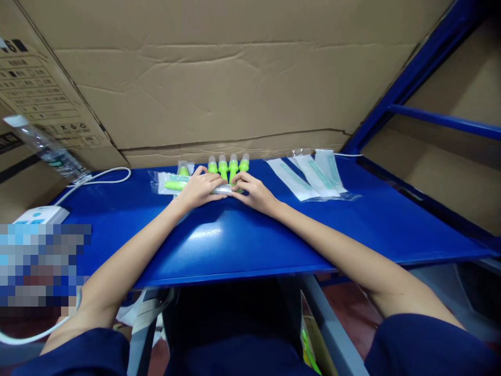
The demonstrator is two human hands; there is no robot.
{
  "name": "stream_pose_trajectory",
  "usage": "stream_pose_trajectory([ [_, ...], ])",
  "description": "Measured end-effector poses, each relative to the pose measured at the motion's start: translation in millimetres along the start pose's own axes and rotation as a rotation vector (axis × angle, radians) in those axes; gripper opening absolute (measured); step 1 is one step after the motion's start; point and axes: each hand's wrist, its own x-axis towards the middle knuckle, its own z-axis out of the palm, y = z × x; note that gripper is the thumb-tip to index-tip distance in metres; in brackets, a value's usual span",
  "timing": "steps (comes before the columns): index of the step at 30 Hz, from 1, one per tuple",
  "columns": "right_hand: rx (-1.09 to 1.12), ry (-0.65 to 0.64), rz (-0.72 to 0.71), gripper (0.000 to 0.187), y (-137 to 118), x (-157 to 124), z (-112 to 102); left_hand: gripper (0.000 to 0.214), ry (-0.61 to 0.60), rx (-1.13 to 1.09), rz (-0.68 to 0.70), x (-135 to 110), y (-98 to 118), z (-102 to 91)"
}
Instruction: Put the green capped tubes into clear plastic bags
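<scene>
Left hand [201,187]: fingers bent and close together, holding one end of the pouch [226,190].
Right hand [254,192]: fingers narrow, holding the other end.
Pouch: clear, lying flat on the blue table [242,235], just in front of four green tubes [223,168].
Left side: second pouch [170,184], bottle [50,151].
Right side: white packets [313,177], well apart.

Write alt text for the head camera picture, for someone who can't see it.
A person's left hand and right hand rest on a clear plastic pouch holding a green piece, on a blue table. Behind them sit four green tubes with clear caps; flat white sealed packets lie to the right, before a brown cardboard wall.
</scene>
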Motion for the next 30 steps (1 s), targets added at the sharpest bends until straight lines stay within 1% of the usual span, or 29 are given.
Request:
stream_pose_trajectory([
  [3, 0.005, -0.007, -0.017, 0.014, -1.3, 2.2, -2.4, 0.041, -0.012, -0.024, -0.027, 0.3, -1.8, -0.4],
  [5, -0.038, -0.006, -0.002, 0.012, -1.2, 4.5, -7.0, 0.04, -0.019, -0.043, -0.051, 0.5, -3.1, -0.6],
  [9, -0.108, 0.044, 0.029, 0.012, 0.4, 6.2, -13.9, 0.041, -0.024, -0.062, -0.084, 0.9, -4.2, -1.0],
  [12, -0.068, 0.017, 0.016, 0.016, 0.6, 3.6, -9.6, 0.038, -0.026, -0.064, -0.081, 0.1, -4.4, -0.6],
  [14, -0.038, -0.019, 0.02, 0.023, 0.1, 1.3, -4.1, 0.035, -0.023, -0.061, -0.074, -0.9, -5.0, 0.0],
  [17, -0.021, -0.046, 0.068, 0.027, -0.7, -0.3, 1.3, 0.035, -0.016, -0.06, -0.078, -1.9, -5.8, 0.5],
  [21, -0.013, 0.045, 0.164, 0.019, -1.7, 1.1, 1.2, 0.041, -0.009, -0.071, -0.098, -1.1, -2.8, -0.1],
  [23, -0.013, 0.084, 0.192, 0.019, -2.6, 2.1, 0.2, 0.048, -0.009, -0.077, -0.094, -0.2, -0.7, 0.5],
  [26, 0.026, 0.083, 0.211, 0.017, -3.7, 2.8, -0.4, 0.055, -0.005, -0.074, -0.082, 0.5, -0.1, 3.5],
  [30, 0.129, 0.059, 0.232, 0.015, -2.9, 2.3, 0.4, 0.058, -0.002, -0.077, -0.1, 0.3, -1.6, 5.3],
])
